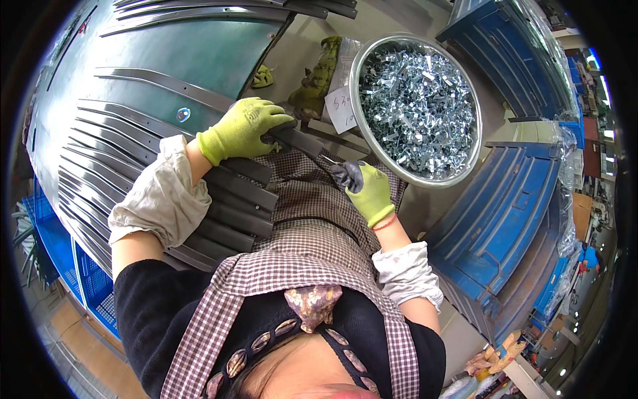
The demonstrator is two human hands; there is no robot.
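My left hand [244,126], in a yellow-green glove, grips the end of a long dark metal strip [292,136] lying on top of a stack of like strips [133,166]. My right hand [367,189], gloved the same with dark fingertips, is closed near the rim of a round metal basin [355,86]; its fingertips pinch something small and shiny that I cannot make out. The basin is heaped with small bright metal clips [419,100]. A checked apron covers my lap between the two hands.
A paper tag [342,110] hangs at the basin's left rim. Spare gloves [316,80] lie beyond it. Blue plastic crates [505,219] stand stacked at the right, more [93,279] at the lower left. A large curved dark-green metal surface [193,46] lies beyond the strips.
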